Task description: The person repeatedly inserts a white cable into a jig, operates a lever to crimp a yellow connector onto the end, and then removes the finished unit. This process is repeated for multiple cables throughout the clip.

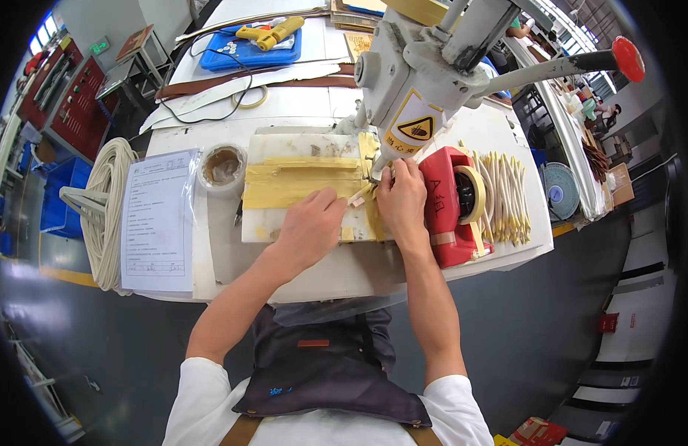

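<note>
My left hand [310, 227] is closed in a pinch over the white work block [268, 232], at the end of a thin pale strip [360, 195] that looks like cord or tape. Yellow tape [299, 186] covers much of the block. Just right of it, my right hand [403, 199] is closed, its fingertips right under the nose of a grey hand press [414, 89]; what they hold is hidden. Beside that hand stands a red tape dispenser [442, 195] with a yellow tape roll [474, 193]. Cut pale cords with yellow ends [504, 197] lie in a row farther right.
The press's red-knobbed lever [628, 59] reaches out at upper right. A coil of pale cord [106, 215], a printed sheet [159, 223] and a clear round tub [223, 168] are on the left. Behind lies a blue tray [251, 50] with a yellow glue-gun-like tool [273, 33].
</note>
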`<state>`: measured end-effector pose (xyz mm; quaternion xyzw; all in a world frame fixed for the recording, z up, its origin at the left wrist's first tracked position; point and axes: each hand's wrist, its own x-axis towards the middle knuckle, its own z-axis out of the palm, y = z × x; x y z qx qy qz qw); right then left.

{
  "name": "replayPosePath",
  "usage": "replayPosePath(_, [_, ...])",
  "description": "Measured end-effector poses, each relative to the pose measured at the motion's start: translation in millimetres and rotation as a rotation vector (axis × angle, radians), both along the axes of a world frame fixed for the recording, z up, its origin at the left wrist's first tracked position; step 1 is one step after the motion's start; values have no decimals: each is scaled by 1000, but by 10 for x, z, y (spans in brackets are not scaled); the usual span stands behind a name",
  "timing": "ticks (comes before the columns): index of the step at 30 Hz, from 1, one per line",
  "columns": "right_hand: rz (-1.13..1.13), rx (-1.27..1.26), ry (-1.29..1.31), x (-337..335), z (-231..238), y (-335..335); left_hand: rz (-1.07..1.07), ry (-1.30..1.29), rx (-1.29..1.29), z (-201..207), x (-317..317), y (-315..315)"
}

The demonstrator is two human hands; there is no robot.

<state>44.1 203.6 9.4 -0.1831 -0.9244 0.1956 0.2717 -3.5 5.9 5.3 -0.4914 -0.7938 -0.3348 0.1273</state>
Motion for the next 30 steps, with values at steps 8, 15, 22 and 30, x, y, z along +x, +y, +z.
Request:
replayPosePath(8, [-13,5,-7,-11,-34,3,-1,-79,25,17,-1,4])
replayPosePath(15, [1,-14,-18,30,-32,25,-2,-88,44,21,-6,32])
replayPosePath(22, [162,-199,951,582,1367,154,-3,-143,61,-42,-8,52])
replayPosePath(30, [995,-896,750,185,3145,491,-11,-141,116,27,-30,67])
